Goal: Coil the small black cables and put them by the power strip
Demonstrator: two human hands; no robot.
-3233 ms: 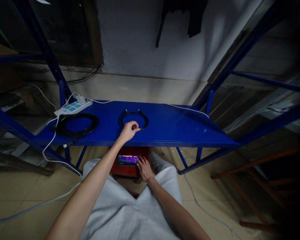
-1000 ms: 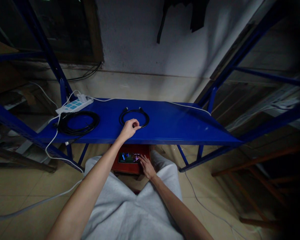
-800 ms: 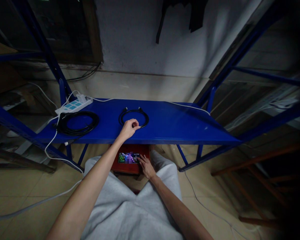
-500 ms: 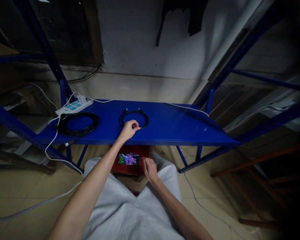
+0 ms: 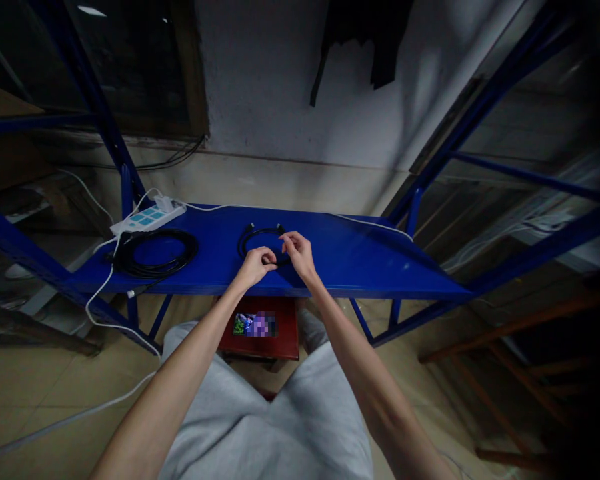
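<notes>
A black cable (image 5: 243,244) lies in a small coil on the blue shelf (image 5: 340,267), its two plug ends pointing away from me. My left hand (image 5: 255,268) pinches the near side of this coil between thumb and fingers. Over the coil's right side, my right hand (image 5: 300,255) has its fingers bent and the thumb a little apart from them. Its fingertips are close to the right-hand plug, and no clear grip on the cable shows. Part of the coil is hidden behind both hands.
A larger black cable coil (image 5: 125,257) sits at the shelf's left end beside a white power strip (image 5: 155,217). White cord (image 5: 365,224) runs along the back edge. Below, a phone (image 5: 255,325) with a lit screen rests on a red stool (image 5: 285,343). Blue uprights (image 5: 125,180) flank the shelf.
My right hand has risen from beside the phone to the right side of the small coil. My left hand stays on the coil's near side.
</notes>
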